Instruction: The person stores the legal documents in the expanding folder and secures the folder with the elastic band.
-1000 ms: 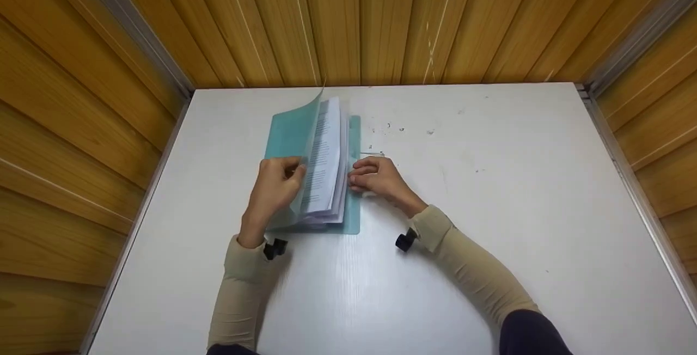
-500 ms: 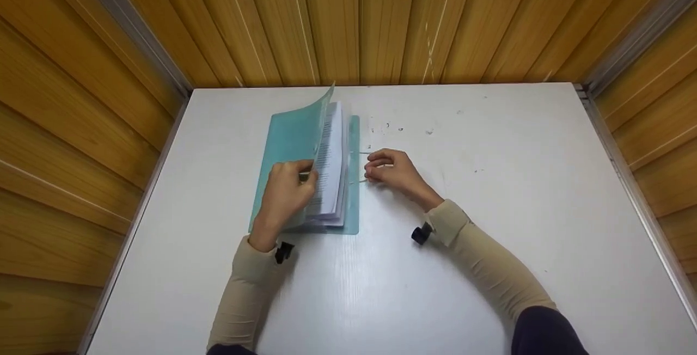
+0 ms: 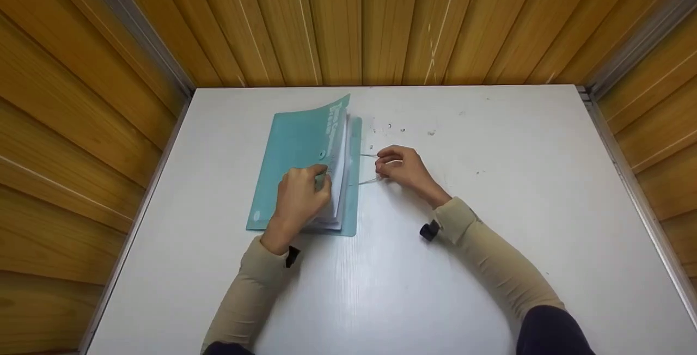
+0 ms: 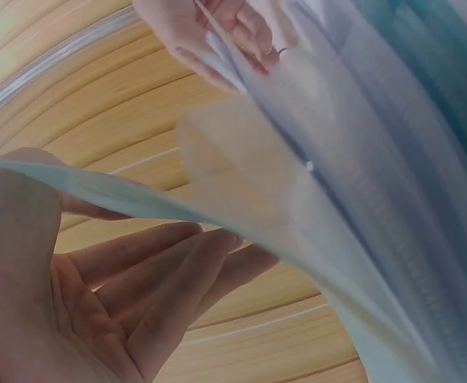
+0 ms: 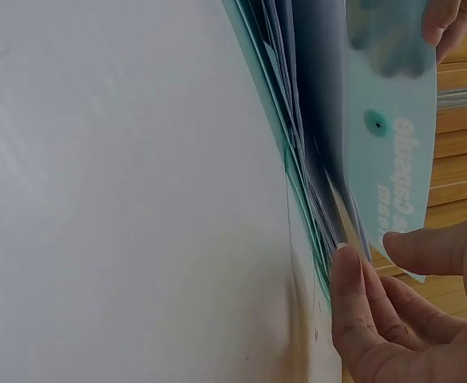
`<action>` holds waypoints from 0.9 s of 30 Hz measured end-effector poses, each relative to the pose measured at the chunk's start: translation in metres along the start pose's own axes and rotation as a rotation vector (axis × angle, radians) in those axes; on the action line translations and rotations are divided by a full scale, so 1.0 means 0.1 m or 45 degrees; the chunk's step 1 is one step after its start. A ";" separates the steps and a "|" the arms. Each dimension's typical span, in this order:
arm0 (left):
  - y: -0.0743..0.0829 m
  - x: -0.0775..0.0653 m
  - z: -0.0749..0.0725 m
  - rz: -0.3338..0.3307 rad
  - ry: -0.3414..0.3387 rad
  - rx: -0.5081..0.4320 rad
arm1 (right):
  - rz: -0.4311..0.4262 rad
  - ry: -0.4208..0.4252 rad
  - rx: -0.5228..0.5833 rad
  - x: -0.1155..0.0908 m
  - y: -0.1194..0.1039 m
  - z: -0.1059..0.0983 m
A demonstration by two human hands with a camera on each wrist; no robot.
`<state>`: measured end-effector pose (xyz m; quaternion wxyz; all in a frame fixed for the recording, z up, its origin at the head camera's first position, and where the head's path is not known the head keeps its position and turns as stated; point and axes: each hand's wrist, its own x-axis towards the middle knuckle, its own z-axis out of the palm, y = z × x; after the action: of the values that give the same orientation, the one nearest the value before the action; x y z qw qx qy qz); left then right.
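A teal plastic folder [image 3: 291, 140] lies on the white table left of centre, its front cover bent partly up over a stack of printed papers [image 3: 337, 194]. My left hand [image 3: 302, 197] pinches the cover's free right edge between thumb and fingers; in the left wrist view the cover [image 4: 129, 198] passes between them. A thin elastic cord [image 3: 369, 182] runs out from the folder's right side. My right hand [image 3: 405, 167] holds this cord with curled fingers, stretched off to the right. A round button [image 5: 375, 123] and white lettering show on the cover.
The white table [image 3: 463, 268] extends around the folder, with small dark marks [image 3: 403, 130] on its surface beyond the right hand. Wood-patterned panel walls [image 3: 381, 23] rise at the back and both sides. Small black cameras [image 3: 429, 231] sit at the wrists.
My left hand has swung the cover rightward and down over the papers. The right hand has moved right, away from the folder's edge, drawing the cord out.
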<state>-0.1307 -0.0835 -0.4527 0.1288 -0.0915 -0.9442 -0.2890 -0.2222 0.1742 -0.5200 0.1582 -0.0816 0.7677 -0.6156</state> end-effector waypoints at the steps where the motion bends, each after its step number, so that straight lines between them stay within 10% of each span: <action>1: 0.01 0.00 0.01 0.007 0.004 0.019 | -0.009 0.005 -0.018 0.00 0.00 -0.01; 16: -0.20 -0.06 0.10 0.040 -0.025 0.120 | -0.204 0.054 -0.302 0.05 0.08 -0.16; 27: -0.54 -0.12 0.20 -0.002 -0.280 0.362 | -0.210 0.027 -0.375 0.05 0.14 -0.23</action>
<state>-0.1366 -0.1171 -0.5000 0.0364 -0.1026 -0.9840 -0.1410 -0.2336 0.1968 -0.5302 0.0855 -0.1600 0.8419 -0.5082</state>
